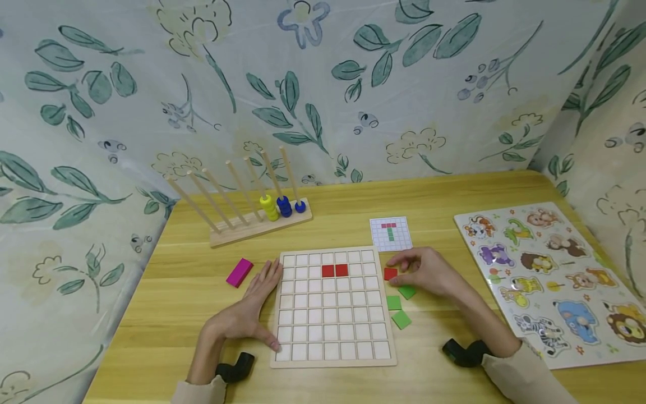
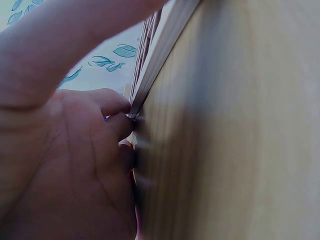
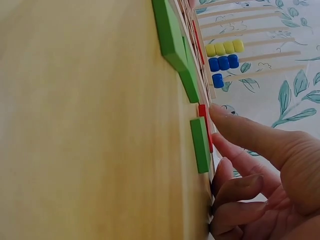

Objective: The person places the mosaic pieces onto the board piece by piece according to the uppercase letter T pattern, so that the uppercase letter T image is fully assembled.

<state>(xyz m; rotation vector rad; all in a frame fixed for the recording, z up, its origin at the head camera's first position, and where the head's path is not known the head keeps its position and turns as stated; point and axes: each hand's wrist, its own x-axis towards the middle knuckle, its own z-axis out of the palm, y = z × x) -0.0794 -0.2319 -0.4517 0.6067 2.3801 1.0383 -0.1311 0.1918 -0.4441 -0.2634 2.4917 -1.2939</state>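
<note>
The right hand (image 1: 424,272) pinches a red tile (image 1: 390,274) by its edges, thumb and index finger only a tile's breadth apart, the tile low over the tabletop (image 1: 444,348). Green tiles (image 1: 394,303) lie just beside those fingers. The left hand (image 1: 244,314) spreads its fingers along the grid board (image 1: 333,363), clasping nothing. The red tile looks thin, light, stiff and perhaps slippery; opposite edges should give the surest hold.

i have clearance between the pattern card (image 1: 391,245) and the animal puzzle (image 1: 565,292); nearer me, my right hand (image 1: 423,272) and forearm (image 1: 479,311) obstruct passage beside the green tiles (image 1: 401,320).
</note>
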